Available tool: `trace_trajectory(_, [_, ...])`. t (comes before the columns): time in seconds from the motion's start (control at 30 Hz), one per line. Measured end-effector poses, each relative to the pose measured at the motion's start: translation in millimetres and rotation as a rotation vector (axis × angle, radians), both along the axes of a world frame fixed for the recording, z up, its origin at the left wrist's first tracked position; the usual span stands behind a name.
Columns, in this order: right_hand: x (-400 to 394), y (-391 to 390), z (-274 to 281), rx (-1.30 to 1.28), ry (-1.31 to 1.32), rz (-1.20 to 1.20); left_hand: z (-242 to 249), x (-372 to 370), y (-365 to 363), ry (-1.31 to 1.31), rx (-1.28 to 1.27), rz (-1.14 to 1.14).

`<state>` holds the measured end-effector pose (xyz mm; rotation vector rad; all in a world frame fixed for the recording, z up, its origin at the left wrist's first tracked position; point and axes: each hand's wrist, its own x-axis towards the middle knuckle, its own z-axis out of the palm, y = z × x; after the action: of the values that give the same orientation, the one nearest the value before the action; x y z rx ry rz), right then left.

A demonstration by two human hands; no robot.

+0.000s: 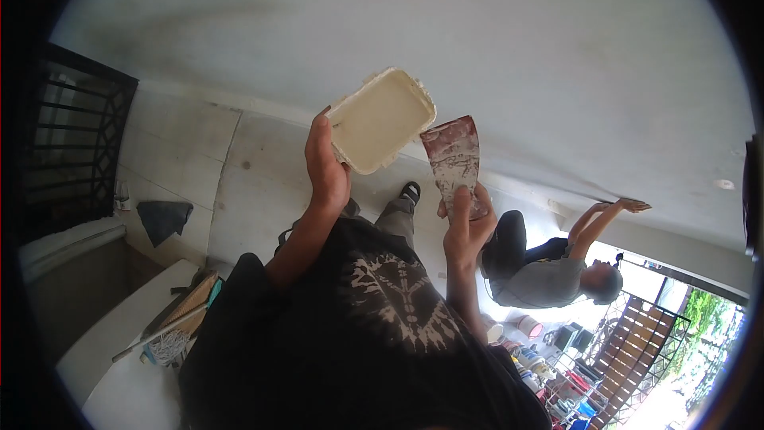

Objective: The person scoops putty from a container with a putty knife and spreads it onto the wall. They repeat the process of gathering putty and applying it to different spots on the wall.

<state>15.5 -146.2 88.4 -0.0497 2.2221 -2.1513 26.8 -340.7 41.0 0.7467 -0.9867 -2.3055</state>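
Observation:
My left hand [325, 163] is wrapped round the near side of a cream plastic tub [378, 123], its thumb over the rim. Pale smears crust the tub's edge, and its inside is coated off-white. In my right hand [468, 227] is a reddish-brown putty knife [454, 151] smeared with dried white filler. The thumb presses on its face, and the wide end points up, close beside the tub's right corner. Both things are held in front of a pale wall [517, 40].
At the right, another person [549, 279] in a grey shirt reaches both hands to the wall. A dark barred grille [68, 143] stands at left, near a dark cloth [165, 219]. A mop head [169, 346] lies lower left; cluttered shelves [569, 386] stand lower right.

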Motion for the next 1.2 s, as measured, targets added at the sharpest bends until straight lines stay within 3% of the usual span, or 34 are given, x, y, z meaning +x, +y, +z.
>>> trace_trajectory(0.77, [1.5, -2.5, -6.5, 0.163, -0.010, 0.019, 1.7, -1.4, 12.3, -0.049, -0.022, 0.079])
trace_trajectory(1.2, [0.8, -0.3, -1.9, 0.051, -0.034, 0.017, 5.2, 3.9, 13.0, -0.055, -0.001, 0.074])
